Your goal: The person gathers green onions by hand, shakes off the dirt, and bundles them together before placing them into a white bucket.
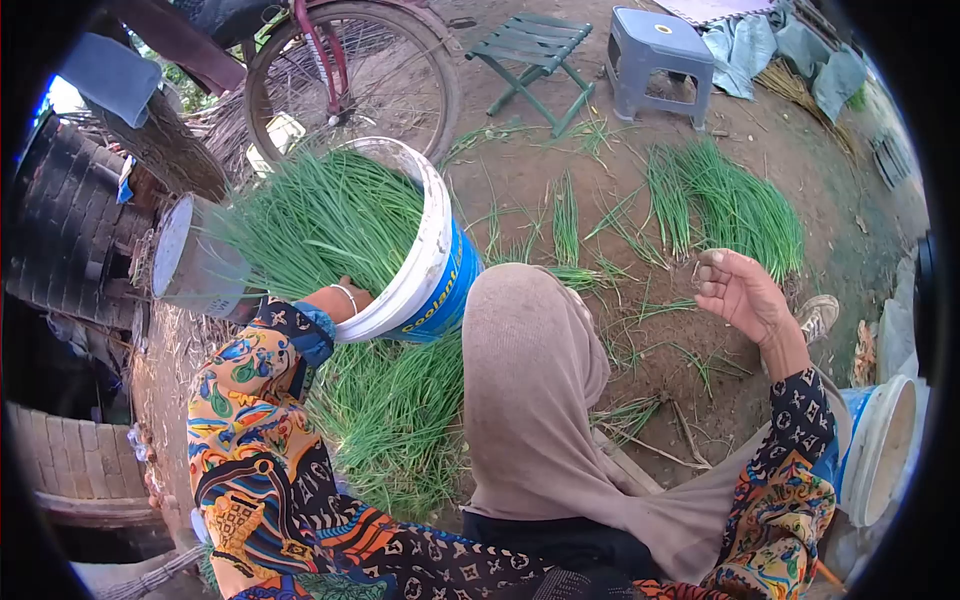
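A white bucket with a blue label leans at the left, filled with long thin green onions. My left hand, with a bracelet at the wrist, reaches over the rim into the bucket against the onions. Leaves and the rim hide its fingers. My right hand is raised over the ground on the right, palm toward me, fingers loosely bent and apart. I see nothing held in it. Beyond it lies a bundle of green onions, with a smaller bunch to its left.
More green onions lie heaped below the bucket. A folding stool and a grey plastic stool stand at the back, beside a bicycle wheel. Another bucket is at my right, and a metal container at the left.
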`<action>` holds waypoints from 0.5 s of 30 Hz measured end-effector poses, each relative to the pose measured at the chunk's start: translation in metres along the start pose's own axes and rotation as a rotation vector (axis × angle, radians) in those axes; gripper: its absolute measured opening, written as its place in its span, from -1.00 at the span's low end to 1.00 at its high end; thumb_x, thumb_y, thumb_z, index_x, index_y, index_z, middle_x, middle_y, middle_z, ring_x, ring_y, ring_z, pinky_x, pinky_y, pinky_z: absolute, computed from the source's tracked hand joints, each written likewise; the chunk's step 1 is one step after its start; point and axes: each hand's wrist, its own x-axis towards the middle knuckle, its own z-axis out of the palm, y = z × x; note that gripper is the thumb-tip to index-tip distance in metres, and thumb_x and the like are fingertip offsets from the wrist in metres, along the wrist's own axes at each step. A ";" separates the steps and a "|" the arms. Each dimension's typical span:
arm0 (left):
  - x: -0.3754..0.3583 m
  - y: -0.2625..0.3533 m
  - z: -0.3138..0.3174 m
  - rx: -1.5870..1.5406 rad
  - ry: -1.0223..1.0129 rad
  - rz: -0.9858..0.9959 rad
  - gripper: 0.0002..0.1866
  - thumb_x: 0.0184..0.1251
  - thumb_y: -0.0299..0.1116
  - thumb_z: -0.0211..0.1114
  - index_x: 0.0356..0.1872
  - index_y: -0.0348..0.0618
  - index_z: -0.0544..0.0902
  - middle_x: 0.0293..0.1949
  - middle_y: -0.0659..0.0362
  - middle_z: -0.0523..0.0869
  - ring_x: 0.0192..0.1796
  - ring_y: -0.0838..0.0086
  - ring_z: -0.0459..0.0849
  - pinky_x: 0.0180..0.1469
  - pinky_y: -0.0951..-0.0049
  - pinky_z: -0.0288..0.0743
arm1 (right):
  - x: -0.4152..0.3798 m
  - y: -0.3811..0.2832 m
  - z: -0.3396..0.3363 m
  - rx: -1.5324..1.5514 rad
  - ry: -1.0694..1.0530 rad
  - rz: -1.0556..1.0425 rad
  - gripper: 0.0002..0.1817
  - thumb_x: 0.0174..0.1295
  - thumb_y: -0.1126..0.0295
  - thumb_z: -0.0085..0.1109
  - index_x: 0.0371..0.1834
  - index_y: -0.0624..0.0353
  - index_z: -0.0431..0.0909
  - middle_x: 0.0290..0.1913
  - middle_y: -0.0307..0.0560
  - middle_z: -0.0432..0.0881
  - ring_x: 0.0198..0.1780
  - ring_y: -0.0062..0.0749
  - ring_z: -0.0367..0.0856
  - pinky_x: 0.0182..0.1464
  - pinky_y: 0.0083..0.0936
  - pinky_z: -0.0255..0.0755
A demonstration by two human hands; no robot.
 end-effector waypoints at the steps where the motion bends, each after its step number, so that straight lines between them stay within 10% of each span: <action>1: 0.003 0.000 -0.001 0.022 -0.007 0.004 -0.85 0.14 -0.23 0.23 -0.33 0.10 0.73 -0.26 0.26 0.75 -0.02 0.42 0.61 -0.01 0.29 0.32 | -0.001 0.000 -0.001 0.003 0.002 0.003 -0.83 0.27 0.36 0.15 -0.16 0.21 0.53 -0.33 -0.17 0.64 -0.35 -0.47 0.64 -0.20 -0.45 0.65; 15: -0.010 0.018 -0.046 0.262 -0.014 0.020 -0.84 0.15 -0.23 0.23 -0.32 0.09 0.73 -0.26 0.27 0.75 0.02 0.41 0.59 0.01 0.26 0.31 | -0.004 0.001 -0.013 0.022 0.013 -0.048 -0.86 0.25 0.38 0.16 -0.20 0.19 0.53 -0.35 -0.19 0.62 -0.35 -0.52 0.62 -0.22 -0.46 0.65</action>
